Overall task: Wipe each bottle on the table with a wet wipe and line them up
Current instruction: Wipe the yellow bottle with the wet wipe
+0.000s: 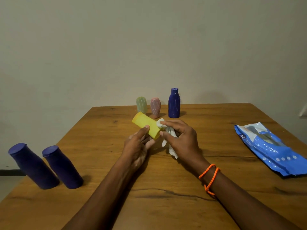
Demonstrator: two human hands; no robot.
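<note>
A: What takes up most of the view?

B: The wooden table [166,188]; its near edge and left corner run out of frame. Take the yellow bottle [146,127] as the mark, held tilted above the table's middle.

A: What comes next in size?

B: To the right of the yellow bottle, well apart, a blue wet wipe packet [272,150] lies flat, its far right end cut off and its print mostly unreadable. To the left and nearer the camera, two dark blue bottles [47,166] stand side by side at the table's left edge, leaning in the wide-angle view. Behind the yellow bottle stands another dark blue bottle [174,103] with a cap, then a pink bottle [155,107] and a pale green bottle [141,104] whose base the yellow one hides.

A: And the hands?

B: The left hand [139,146] grips the yellow bottle, thumb on top and fingers curled beneath. The right hand [181,140] pinches a white wet wipe [167,138] against the bottle's near end; that end is hidden, and the wipe's tail hangs below the fingers. An orange bracelet [210,177] circles the right wrist.
</note>
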